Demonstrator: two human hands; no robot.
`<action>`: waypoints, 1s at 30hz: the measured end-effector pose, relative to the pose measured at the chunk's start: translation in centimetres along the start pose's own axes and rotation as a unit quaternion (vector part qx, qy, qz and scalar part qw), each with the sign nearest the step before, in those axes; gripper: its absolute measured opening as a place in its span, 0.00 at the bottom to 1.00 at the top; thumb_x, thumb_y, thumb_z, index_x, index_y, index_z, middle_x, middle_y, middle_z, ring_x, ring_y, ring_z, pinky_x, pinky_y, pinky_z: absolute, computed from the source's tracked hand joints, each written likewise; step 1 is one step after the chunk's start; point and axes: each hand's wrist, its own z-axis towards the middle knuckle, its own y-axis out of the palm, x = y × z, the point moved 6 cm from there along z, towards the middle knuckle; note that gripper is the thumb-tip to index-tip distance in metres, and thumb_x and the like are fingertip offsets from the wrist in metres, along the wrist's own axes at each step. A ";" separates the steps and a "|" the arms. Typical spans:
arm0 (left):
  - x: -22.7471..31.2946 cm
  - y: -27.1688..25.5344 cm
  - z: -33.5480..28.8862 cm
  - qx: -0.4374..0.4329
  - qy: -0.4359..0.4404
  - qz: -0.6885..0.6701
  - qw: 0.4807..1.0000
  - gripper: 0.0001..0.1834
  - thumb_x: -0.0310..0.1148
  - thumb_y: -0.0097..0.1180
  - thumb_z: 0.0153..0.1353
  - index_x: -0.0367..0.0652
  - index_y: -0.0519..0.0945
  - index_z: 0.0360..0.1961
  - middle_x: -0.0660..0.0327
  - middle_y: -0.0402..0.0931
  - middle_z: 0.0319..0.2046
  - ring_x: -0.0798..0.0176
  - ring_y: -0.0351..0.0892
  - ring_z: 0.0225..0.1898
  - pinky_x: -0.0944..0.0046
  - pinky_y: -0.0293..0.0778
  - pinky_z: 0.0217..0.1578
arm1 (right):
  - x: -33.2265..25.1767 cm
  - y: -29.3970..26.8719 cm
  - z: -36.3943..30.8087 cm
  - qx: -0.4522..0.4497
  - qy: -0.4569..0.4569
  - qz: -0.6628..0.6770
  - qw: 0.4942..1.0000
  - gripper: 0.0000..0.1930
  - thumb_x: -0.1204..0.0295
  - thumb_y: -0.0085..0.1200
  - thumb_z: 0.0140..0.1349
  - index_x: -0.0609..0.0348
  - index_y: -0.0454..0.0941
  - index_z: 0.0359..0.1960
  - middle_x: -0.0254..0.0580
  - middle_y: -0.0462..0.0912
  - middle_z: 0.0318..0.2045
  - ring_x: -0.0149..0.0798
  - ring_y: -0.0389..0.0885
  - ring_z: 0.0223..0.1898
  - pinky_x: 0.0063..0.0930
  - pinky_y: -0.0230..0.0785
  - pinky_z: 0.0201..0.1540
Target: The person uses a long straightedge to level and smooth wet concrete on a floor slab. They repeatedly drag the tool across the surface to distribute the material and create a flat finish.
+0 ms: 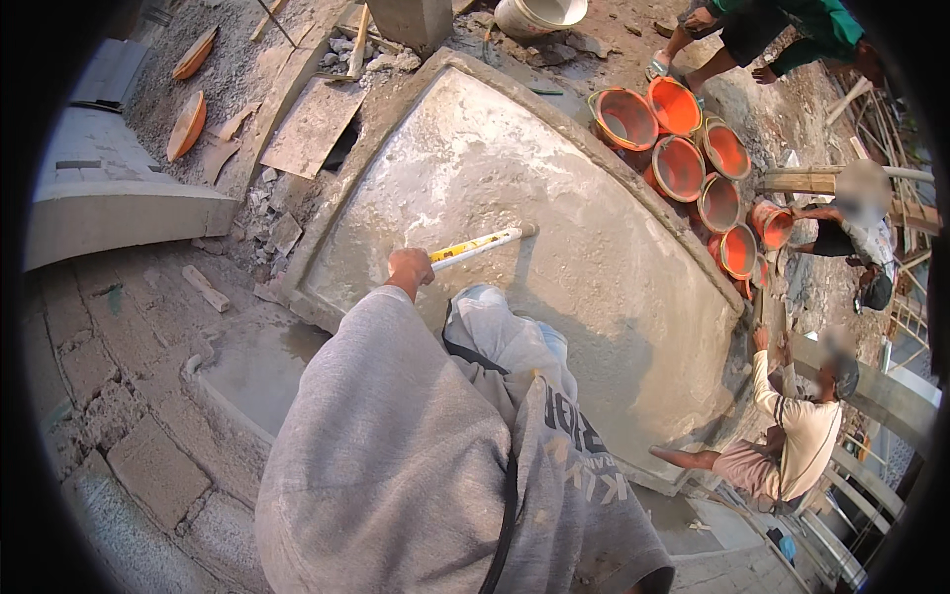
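My left hand (411, 265), out of a long grey sleeve, is closed around the near end of a white and yellow pole (482, 245). The pole points away to the right, and its blunt, grey-smeared far end casts a shadow on the surface beneath. Under it spreads a broad slab-like bed (475, 148), coated in wet-looking grey cement, with a raised rim (327, 218). A trouser leg (505, 327) of mine shows beside the arm. My right hand does not show.
Several orange buckets (679, 168) crowd the bed's right edge. One person (802, 436) sits at the right rim; others (851, 228) are farther back. A pale bucket (539, 15) stands at the far side. Orange basins (186, 126) lie on gravel at left, near a curved concrete edge (129, 220).
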 end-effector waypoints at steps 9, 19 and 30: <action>0.8 6.4 0.3 -0.008 0.004 -0.094 0.996 0.20 0.38 0.60 0.43 0.52 0.87 0.41 0.59 0.85 0.41 0.59 0.85 0.45 0.59 0.80 0.40 | -23.3 2.0 -4.6 -0.095 -0.084 0.009 0.992 0.16 0.59 0.53 0.67 0.51 0.79 0.51 0.37 0.81 0.49 0.35 0.80 0.49 0.35 0.72 0.45; 7.1 8.0 -0.5 -0.173 -0.039 -0.353 0.919 0.17 0.42 0.60 0.46 0.45 0.85 0.35 0.57 0.82 0.27 0.61 0.81 0.25 0.58 0.77 0.24 | -46.3 1.4 9.1 0.018 -0.438 -0.157 0.885 0.16 0.60 0.59 0.62 0.63 0.85 0.37 0.36 0.85 0.30 0.33 0.82 0.35 0.31 0.70 0.40; 32.7 8.0 1.2 -0.134 -0.077 -0.388 0.909 0.27 0.40 0.60 0.48 0.42 0.81 0.51 0.55 0.81 0.49 0.53 0.83 0.49 0.57 0.79 0.44 | -49.9 36.9 14.7 -0.336 -0.419 -0.262 0.802 0.31 0.44 0.59 0.58 0.62 0.81 0.47 0.54 0.83 0.43 0.47 0.81 0.42 0.38 0.72 0.46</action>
